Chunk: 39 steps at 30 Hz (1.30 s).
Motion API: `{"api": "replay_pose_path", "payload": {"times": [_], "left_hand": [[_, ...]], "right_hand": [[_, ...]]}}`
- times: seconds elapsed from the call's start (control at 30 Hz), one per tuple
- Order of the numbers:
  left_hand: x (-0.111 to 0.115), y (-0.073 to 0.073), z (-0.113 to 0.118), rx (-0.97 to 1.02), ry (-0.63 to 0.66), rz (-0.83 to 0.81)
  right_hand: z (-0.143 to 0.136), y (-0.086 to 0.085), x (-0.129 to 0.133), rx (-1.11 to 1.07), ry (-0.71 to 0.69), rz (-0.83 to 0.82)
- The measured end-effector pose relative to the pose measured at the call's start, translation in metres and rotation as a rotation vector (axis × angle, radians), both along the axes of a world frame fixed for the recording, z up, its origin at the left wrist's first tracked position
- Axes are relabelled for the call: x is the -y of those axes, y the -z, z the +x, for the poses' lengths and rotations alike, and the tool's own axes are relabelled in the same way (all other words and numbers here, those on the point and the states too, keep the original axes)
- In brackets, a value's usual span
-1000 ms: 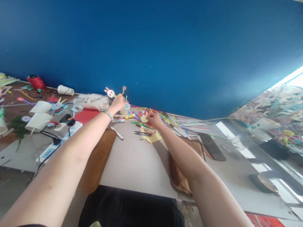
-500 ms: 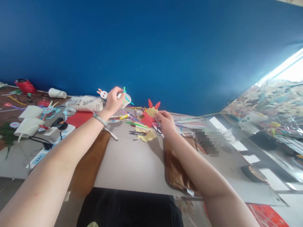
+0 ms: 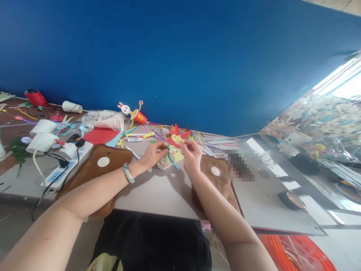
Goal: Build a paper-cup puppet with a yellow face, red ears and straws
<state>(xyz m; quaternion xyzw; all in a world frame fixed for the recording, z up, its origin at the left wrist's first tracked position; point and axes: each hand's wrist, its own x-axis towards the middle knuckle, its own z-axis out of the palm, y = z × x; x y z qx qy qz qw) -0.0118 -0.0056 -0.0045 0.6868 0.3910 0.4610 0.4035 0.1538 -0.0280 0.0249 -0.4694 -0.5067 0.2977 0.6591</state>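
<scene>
My left hand (image 3: 156,154) is closed, its fingertips pinching a thin bent blue-green strip (image 3: 175,164) at the rim of a white paper cup (image 3: 163,166). The strip may be a pipe cleaner or a straw. My right hand (image 3: 192,155) pinches a red and yellow paper cutout (image 3: 178,139) with pointed petal-like pieces. Both hands are close together above the table, with the cup and cutout almost side by side. A yellow paper piece (image 3: 178,155) lies partly hidden behind them.
A red cup figure (image 3: 140,117) with a rabbit face leans by the blue wall. Stacked paper cups (image 3: 108,122), red paper (image 3: 101,136) and a power strip (image 3: 67,165) are at left. Brown pouches (image 3: 98,165) lie on both sides. Coloured sticks (image 3: 210,141) spread along the back.
My left hand has brought the cup down and toward me from near the wall, uncovering the red cup figure. My right hand, still holding the cutout, has come slightly nearer and left.
</scene>
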Motion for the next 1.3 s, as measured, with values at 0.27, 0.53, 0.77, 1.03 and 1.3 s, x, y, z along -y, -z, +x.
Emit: {"api": "replay_pose_path", "payload": {"times": [0.27,0.53,0.77,1.03,1.3], "left_hand": [[0.002,0.009,0.003,0.010,-0.094,0.078],[0.018,0.007,0.003,-0.123,-0.153,0.215],[0.029,-0.002,0.004,-0.121,-0.081,0.325],[0.025,0.000,0.002,-0.137,-0.050,0.281],[0.019,0.000,-0.001,-0.093,-0.002,0.238]], "right_hand": [[0.008,0.016,0.002,0.319,0.218,0.199],[-0.001,0.008,0.022,0.503,0.265,0.368],[-0.012,0.009,0.035,0.617,0.179,0.361],[-0.007,0.010,0.033,0.662,0.018,0.359],[-0.005,0.016,0.021,0.483,0.134,0.262]]}}
